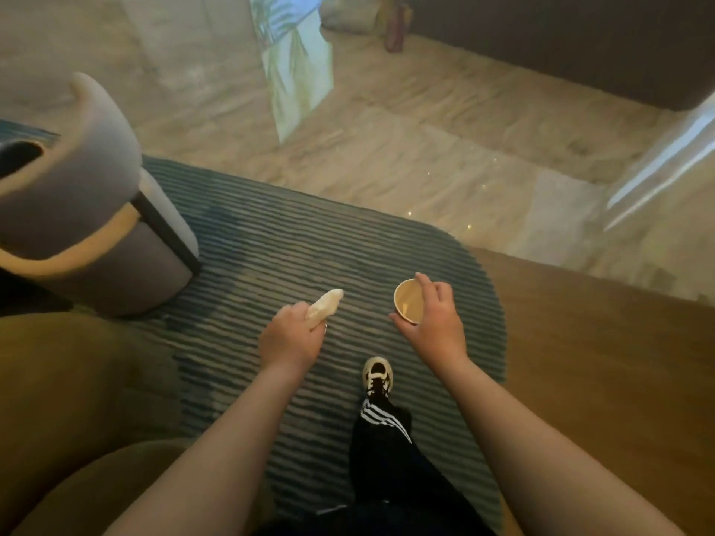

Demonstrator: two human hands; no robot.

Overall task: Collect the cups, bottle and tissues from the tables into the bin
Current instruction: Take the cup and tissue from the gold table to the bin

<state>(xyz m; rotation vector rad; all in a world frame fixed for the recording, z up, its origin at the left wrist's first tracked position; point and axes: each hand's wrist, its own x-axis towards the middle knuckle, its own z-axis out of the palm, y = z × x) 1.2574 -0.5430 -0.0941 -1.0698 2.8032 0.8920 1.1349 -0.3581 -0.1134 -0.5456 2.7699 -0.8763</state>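
Above a striped rug (294, 241), the left hand (291, 338) grips a crumpled white tissue (324, 305) and the right hand (435, 323) holds a paper cup (408, 305) by its rim, neither showing readable writing, beside a grey chair (89, 210).

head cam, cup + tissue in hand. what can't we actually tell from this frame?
- Bin: not in the head view, so its place is unknown.
- Paper cup: the right hand covers its near side; contents unclear at this size.
- Tissue: lower part hidden in the left hand.
- Chair: cut off by the left edge.
- Things on the floor at the top: too blurred to identify.
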